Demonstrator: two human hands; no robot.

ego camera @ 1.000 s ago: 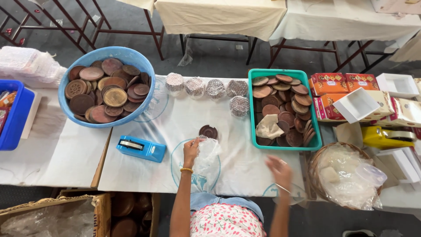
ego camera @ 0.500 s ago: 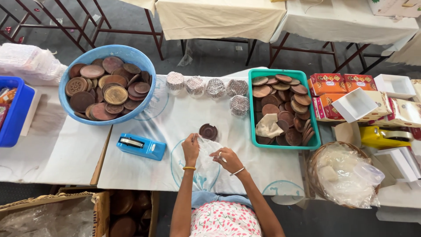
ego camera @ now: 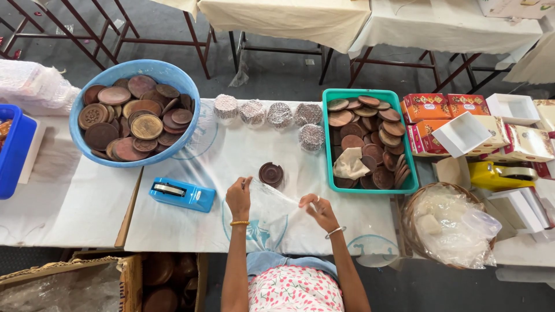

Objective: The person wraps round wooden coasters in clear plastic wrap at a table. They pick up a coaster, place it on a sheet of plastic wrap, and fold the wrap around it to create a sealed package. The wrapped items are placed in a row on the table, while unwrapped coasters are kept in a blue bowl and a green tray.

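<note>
Both hands low centre of frame, stretching a clear plastic bag [ego camera: 272,205] between them over the white table cover [ego camera: 231,156]. Left hand [ego camera: 238,196] pinches the bag's left edge, fingers clenched on the film. Right hand [ego camera: 318,209] pinches the right edge, thumb and fingertips closed on it. Bag is see-through, hard to tell its full outline.

Just above the bag, between the hands, a single round brown disc [ego camera: 271,173] lies flat on the cover, apart from both hands. Blue tape dispenser [ego camera: 182,194] left of the left hand, near but not touching.

Upper left: big blue basin [ego camera: 191,95] heaped with brown discs. Centre top: row of five bubble-wrapped rounds [ego camera: 280,114]. Right of centre: green tray [ego camera: 364,93] with more discs and a tan cloth [ego camera: 350,164]; it sits close to the right hand's upper right.

Far right: orange-red cartons [ego camera: 445,107], open white boxes [ego camera: 461,134], yellow tape dispenser [ego camera: 497,176], wicker basket [ego camera: 407,211] full of clear bags. Far left edge: blue crate [ego camera: 14,153]. Bottom left: cardboard box [ego camera: 136,277] with discs inside.

Nothing lies between the hands and the lone disc.
</note>
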